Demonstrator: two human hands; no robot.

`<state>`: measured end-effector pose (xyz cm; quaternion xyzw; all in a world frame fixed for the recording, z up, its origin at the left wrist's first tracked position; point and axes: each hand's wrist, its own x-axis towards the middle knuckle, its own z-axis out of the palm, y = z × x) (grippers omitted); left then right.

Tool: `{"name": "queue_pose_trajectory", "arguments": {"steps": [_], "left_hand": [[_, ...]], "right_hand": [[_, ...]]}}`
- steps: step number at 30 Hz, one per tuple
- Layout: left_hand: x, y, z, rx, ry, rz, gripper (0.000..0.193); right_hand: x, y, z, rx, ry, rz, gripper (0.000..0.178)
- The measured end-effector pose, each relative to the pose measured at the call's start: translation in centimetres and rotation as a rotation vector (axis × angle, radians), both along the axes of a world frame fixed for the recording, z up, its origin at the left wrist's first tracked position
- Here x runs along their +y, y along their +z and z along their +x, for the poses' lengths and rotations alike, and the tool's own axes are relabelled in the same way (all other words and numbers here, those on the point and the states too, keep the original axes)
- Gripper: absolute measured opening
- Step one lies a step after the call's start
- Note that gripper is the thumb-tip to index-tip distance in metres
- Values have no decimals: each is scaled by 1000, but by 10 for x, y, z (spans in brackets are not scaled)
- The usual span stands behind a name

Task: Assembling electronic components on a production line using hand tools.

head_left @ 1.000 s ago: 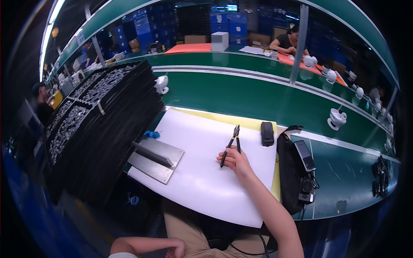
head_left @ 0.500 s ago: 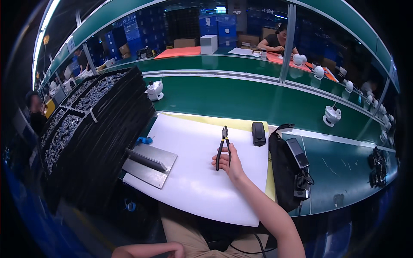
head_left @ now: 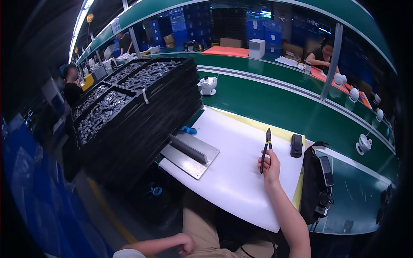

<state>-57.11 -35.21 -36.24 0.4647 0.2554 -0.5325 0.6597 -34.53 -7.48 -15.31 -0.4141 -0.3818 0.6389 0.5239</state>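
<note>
My right hand (head_left: 270, 168) is closed around the black handles of a pair of cutting pliers (head_left: 268, 139), which have yellow bands below the dark jaws. The jaws point away from me, above a white sheet (head_left: 241, 172) on the bench. My left hand (head_left: 186, 244) rests on my thigh, its fingers curled in a loose fist with nothing visible in it. On the sheet's left side lies a metal plate (head_left: 185, 165) with a dark upright bar (head_left: 189, 149). A small black case (head_left: 296, 145) lies beyond the pliers, to their right.
At left stands a tall stack of black trays (head_left: 142, 116) filled with small parts; a blue item (head_left: 188, 130) lies beside it. Several white rounded devices (head_left: 208, 86) stand on the green conveyor (head_left: 258, 103). A black bag (head_left: 310, 185) lies right of the sheet. Other people work farther off.
The view has turned left, so the bench and trays appear farther right. The pliers' handles have come closer together in my right hand. My left hand stays at my lap.
</note>
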Motion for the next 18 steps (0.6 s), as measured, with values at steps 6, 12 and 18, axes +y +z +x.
{"name": "queue_pose_trajectory", "arguments": {"steps": [6, 12, 18], "left_hand": [[21, 134, 3, -451, 753, 1244, 30], [56, 203, 31, -831, 1095, 1095, 21], [30, 259, 27, -1822, 1169, 371, 44]], "right_hand": [[30, -5, -6, 239, -35, -258, 48], [87, -11, -47, 377, -28, -256, 52], [95, -5, -49, 307, 379, -103, 51]]}}
